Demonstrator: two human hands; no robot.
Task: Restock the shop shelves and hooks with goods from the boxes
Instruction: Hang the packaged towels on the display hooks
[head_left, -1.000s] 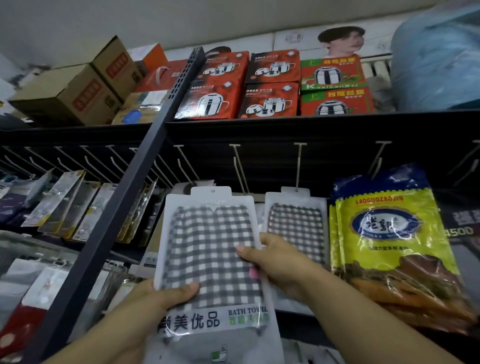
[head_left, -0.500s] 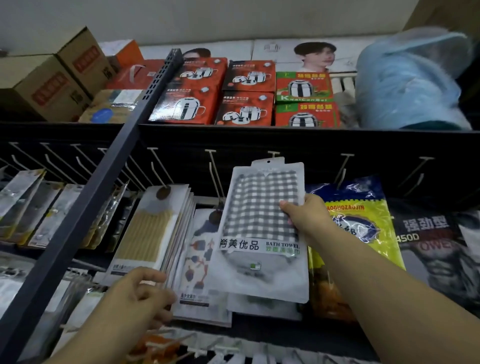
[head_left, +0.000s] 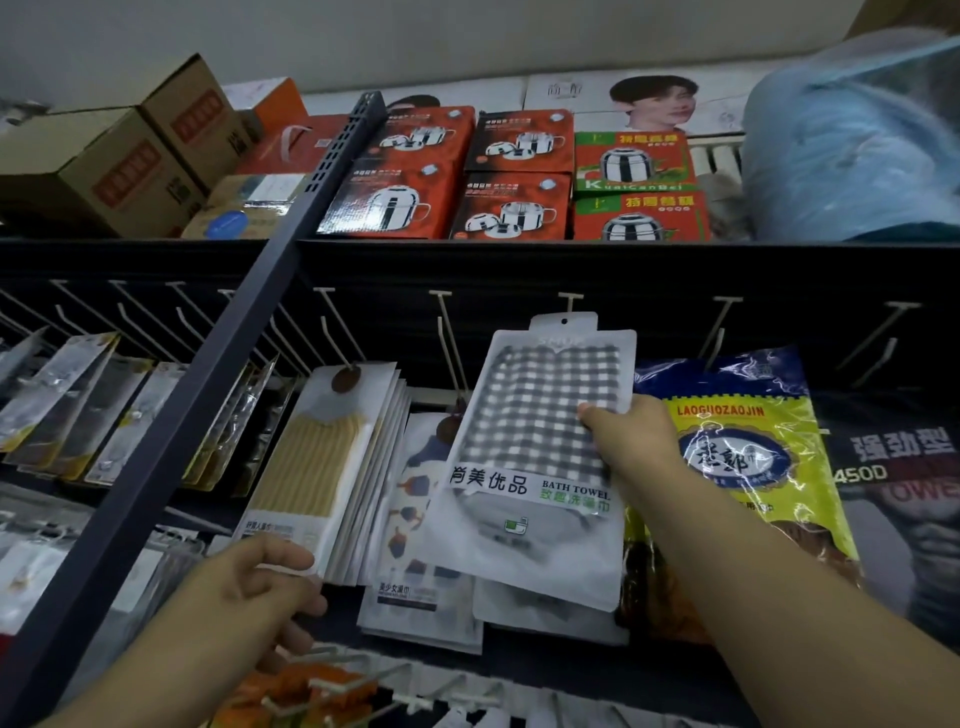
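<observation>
A white packet with a grey checked bath towel (head_left: 540, 441) is held up against the black hook panel, its hang tab right under a white hook (head_left: 570, 301). My right hand (head_left: 631, 441) pinches the packet's right edge, thumb on the front. Behind it lies another packet of the same kind (head_left: 550, 613). My left hand (head_left: 265, 592) hangs lower left with loosely curled fingers, holding nothing, just in front of a stack of yellow towel packets (head_left: 332, 467).
Yellow-blue bags (head_left: 748, 457) hang to the right. Bare white hooks (head_left: 722, 327) stick out of the panel. A dark metal upright (head_left: 218, 389) crosses diagonally. Red pot boxes (head_left: 405, 202) and cardboard cartons (head_left: 114, 161) fill the top shelf. Orange goods (head_left: 311, 686) hang below.
My left hand let go of the checked packet and dropped to the lower left. My right hand carried the packet up and to the right, to the hook.
</observation>
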